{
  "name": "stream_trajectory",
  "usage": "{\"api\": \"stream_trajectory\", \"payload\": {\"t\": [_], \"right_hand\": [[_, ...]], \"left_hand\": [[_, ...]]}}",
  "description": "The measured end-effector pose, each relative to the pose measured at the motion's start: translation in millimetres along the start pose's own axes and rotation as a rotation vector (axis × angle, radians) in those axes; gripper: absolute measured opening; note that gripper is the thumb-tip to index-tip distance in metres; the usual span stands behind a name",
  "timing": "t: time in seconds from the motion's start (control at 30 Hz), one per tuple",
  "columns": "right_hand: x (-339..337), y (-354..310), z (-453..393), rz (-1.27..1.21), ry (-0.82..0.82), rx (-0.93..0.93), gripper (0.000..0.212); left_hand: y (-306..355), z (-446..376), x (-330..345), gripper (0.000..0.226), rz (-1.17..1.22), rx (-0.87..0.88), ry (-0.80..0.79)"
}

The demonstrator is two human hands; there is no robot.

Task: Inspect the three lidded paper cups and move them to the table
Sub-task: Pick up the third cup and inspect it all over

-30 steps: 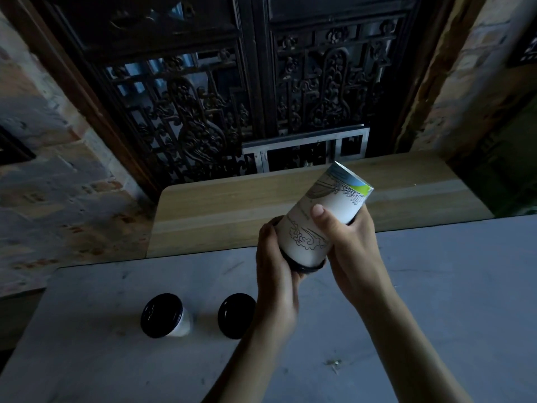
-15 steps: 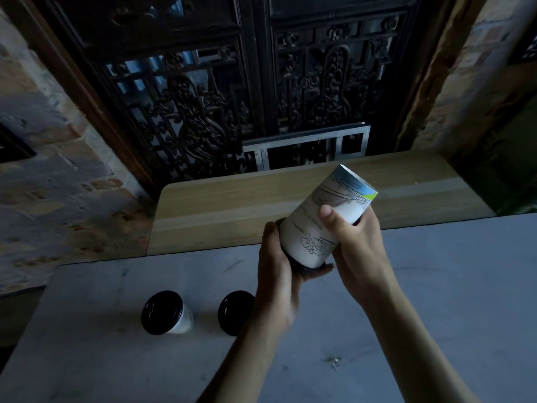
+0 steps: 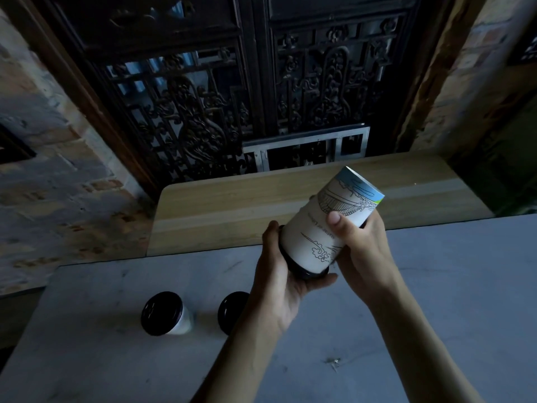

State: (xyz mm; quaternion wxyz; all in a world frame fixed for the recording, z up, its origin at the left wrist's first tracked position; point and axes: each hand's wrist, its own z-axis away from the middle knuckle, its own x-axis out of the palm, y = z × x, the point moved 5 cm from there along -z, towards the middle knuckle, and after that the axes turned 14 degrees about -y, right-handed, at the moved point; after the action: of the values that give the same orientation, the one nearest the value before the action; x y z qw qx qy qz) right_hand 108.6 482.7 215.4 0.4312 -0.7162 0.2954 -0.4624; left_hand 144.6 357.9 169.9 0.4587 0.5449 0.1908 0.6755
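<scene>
I hold a white paper cup (image 3: 319, 228) with line drawings and a blue-green band, tipped nearly upside down above the grey table (image 3: 436, 286). Its black lid points down toward me, its base up and to the right. My left hand (image 3: 279, 286) cups the lid end from below. My right hand (image 3: 360, 254) wraps the cup's side, thumb on the front. Two other cups stand upright on the table at the left: one (image 3: 165, 314) with its black lid and white side showing, the other (image 3: 232, 308) partly hidden behind my left wrist.
A wooden bench or counter (image 3: 232, 210) runs along the table's far edge. Behind it stands a dark carved lattice door (image 3: 261, 97), with brick walls on both sides. A small scrap (image 3: 334, 361) lies on the table near my right forearm.
The held cup has turned in my hands, showing a different part of its print, and tilted a little further right. Both standing cups have stayed put.
</scene>
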Motion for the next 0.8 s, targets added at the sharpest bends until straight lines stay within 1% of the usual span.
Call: {"api": "stream_trajectory", "payload": {"t": [0.03, 0.1, 0.13, 0.2, 0.27, 0.33, 0.37, 0.43, 0.47, 0.53, 0.63, 0.67, 0.7, 0.73, 0.8], "right_hand": [[0, 0, 0, -0.012, 0.008, -0.015, 0.052], [2, -2, 0, -0.022, 0.022, -0.04, 0.035], [3, -2, 0, -0.025, 0.032, -0.049, 0.032], [5, -3, 0, -0.035, 0.071, -0.063, 0.036], [4, -4, -1, -0.045, 0.104, -0.083, 0.043], [3, -5, -1, -0.06, 0.112, -0.096, 0.049], [3, -6, -1, -0.064, 0.114, -0.096, 0.052], [1, -7, -1, -0.047, 0.102, -0.087, 0.054], [1, -7, -1, -0.036, 0.086, -0.08, 0.051], [-1, -7, 0, -0.021, 0.055, -0.067, 0.051], [-1, -7, 0, 0.001, 0.026, -0.029, 0.08], [-1, -6, 0, 0.002, 0.021, -0.016, 0.085], [-1, -4, 1, -0.001, 0.022, -0.005, 0.083], [-1, -4, 1, -0.002, 0.029, -0.002, 0.076], [-1, -5, 3, 0.004, 0.054, -0.017, 0.051]], "left_hand": [[1, 0, 0, 0.063, -0.013, 0.037, 0.003], [4, -1, 3, 0.054, -0.049, 0.118, 0.006], [7, 0, 6, 0.049, -0.077, 0.16, 0.007], [11, 3, 12, 0.047, -0.113, 0.225, 0.042], [12, 5, 14, 0.057, -0.164, 0.292, 0.076], [11, 7, 16, 0.057, -0.215, 0.332, 0.075], [10, 6, 15, 0.053, -0.189, 0.314, 0.074], [9, 5, 14, 0.047, -0.088, 0.221, 0.063], [8, 4, 13, 0.047, -0.049, 0.169, 0.039], [6, 2, 9, 0.056, -0.003, 0.083, -0.005], [3, 4, 4, 0.069, 0.042, -0.006, -0.052], [2, 4, 3, 0.07, 0.045, -0.019, -0.049], [1, 3, 1, 0.07, 0.038, -0.014, -0.038], [1, 2, 0, 0.068, 0.028, 0.003, -0.028], [2, 1, 2, 0.06, -0.017, 0.069, 0.0]]}}
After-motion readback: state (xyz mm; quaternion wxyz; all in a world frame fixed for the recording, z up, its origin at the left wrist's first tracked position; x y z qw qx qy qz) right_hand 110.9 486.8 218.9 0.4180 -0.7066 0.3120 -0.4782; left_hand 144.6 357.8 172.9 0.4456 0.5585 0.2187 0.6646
